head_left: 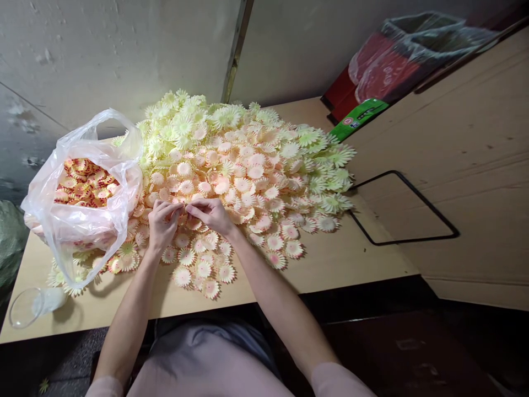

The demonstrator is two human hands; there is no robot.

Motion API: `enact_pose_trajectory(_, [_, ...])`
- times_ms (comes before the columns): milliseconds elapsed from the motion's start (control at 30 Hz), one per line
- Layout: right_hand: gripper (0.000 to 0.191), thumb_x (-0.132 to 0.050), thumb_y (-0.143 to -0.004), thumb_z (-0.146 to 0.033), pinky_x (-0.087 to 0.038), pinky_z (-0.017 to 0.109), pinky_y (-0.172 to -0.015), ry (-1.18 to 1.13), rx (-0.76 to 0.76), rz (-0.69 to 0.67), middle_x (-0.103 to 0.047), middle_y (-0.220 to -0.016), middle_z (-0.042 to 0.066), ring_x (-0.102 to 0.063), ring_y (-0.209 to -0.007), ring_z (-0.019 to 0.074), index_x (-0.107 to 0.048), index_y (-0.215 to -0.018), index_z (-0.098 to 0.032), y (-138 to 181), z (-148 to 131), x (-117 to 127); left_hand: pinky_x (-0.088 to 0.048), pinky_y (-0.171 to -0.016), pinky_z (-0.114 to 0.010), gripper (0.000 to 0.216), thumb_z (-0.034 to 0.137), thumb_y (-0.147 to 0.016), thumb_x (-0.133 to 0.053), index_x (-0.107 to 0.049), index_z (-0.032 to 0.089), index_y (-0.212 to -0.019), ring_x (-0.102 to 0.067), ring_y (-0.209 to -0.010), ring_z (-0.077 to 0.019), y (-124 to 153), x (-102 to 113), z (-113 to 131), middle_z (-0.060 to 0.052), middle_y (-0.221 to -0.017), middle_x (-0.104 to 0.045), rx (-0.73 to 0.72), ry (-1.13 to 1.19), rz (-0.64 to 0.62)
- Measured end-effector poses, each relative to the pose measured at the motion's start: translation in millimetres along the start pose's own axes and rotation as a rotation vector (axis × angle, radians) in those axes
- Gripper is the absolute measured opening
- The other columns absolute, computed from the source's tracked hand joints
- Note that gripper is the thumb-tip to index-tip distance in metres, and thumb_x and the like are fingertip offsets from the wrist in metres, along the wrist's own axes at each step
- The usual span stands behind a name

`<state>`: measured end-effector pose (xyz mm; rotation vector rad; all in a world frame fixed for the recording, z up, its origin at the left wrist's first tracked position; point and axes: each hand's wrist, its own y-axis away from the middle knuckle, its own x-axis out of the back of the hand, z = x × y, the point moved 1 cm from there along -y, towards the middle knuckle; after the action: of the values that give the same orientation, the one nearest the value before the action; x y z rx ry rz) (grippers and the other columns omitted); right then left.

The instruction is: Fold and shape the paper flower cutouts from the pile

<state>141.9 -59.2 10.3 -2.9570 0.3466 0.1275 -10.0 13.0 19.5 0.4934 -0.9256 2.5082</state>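
Observation:
A wide heap of artificial flower heads (243,171), pale pink in the middle and yellow-green at the back and right, covers much of the table. Over its front edge my left hand (164,220) is closed, thumb and forefinger pinched together. My right hand (210,215) meets it fingertip to fingertip, also pinching. Whatever sits between the fingertips is too small to make out. Left of my hands stands a white plastic bag (82,226), its mouth spread, holding small red-and-yellow petal pieces (86,182). Loose pink flower heads (203,268) lie just below my hands.
A clear cup (35,307) lies tipped at the table's (314,270) front left corner. A large cardboard box (463,182) with a black wire frame (413,237) borders the right side. Behind are red containers (376,77) lined with plastic, and a wall (115,55).

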Motion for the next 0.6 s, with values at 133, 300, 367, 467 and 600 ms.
enact_pose_trajectory(133, [0.028, -0.073, -0.074, -0.043, -0.057, 0.027, -0.065, -0.009, -0.001, 0.008, -0.073, -0.08, 0.004, -0.067, -0.068, 0.0147, -0.075, -0.085, -0.017, -0.3, -0.1, 0.0, -0.046, -0.069, -0.033, 0.017, 0.026, -0.083, -0.062, -0.076, 0.023, -0.093, -0.053, -0.076, -0.0199, 0.0, -0.2, -2.5, -0.006, -0.079, -0.071, -0.013, 0.002, -0.005])
enact_pose_trajectory(300, [0.028, -0.076, -0.072, -0.042, -0.057, 0.027, -0.064, -0.051, -0.028, -0.01, -0.072, -0.08, 0.004, -0.067, -0.067, 0.0144, -0.075, -0.086, -0.017, -1.0, 4.4, -0.1, -0.044, -0.067, -0.032, 0.017, 0.025, -0.083, -0.062, -0.076, 0.022, -0.094, -0.052, -0.076, -0.0198, -0.4, -0.3, -2.3, -0.006, -0.078, -0.07, -0.031, -0.01, -0.013])
enact_pose_trajectory(367, [0.028, -0.077, -0.07, -0.04, -0.057, 0.028, -0.064, -0.07, -0.039, -0.01, -0.072, -0.08, 0.003, -0.067, -0.066, 0.0145, -0.074, -0.086, -0.017, -1.2, 5.3, -0.4, -0.044, -0.067, -0.032, 0.017, 0.025, -0.083, -0.062, -0.076, 0.022, -0.093, -0.052, -0.075, -0.0195, -0.9, -0.2, -1.4, -0.006, -0.077, -0.07, -0.034, -0.015, -0.007])
enact_pose_trajectory(467, [0.026, -0.076, -0.072, -0.04, -0.057, 0.026, -0.062, -0.081, -0.049, -0.004, -0.071, -0.077, 0.003, -0.066, -0.064, 0.0132, -0.075, -0.085, -0.017, -1.4, 4.3, -0.7, -0.044, -0.065, -0.031, 0.017, 0.025, -0.083, -0.063, -0.076, 0.021, -0.093, -0.051, -0.074, -0.0189, -1.2, 0.0, -0.9, -0.006, -0.077, -0.07, -0.038, -0.007, -0.004])
enact_pose_trajectory(600, [0.028, -0.075, -0.074, -0.041, -0.056, 0.024, -0.061, -0.094, -0.057, -0.027, -0.071, -0.074, 0.003, -0.065, -0.063, 0.0122, -0.075, -0.085, -0.015, -1.6, 2.2, -0.3, -0.044, -0.067, -0.03, 0.018, 0.023, -0.083, -0.064, -0.076, 0.02, -0.096, -0.05, -0.076, -0.0182, -0.6, 0.7, -2.2, -0.006, -0.078, -0.07, -0.018, 0.027, -0.014])
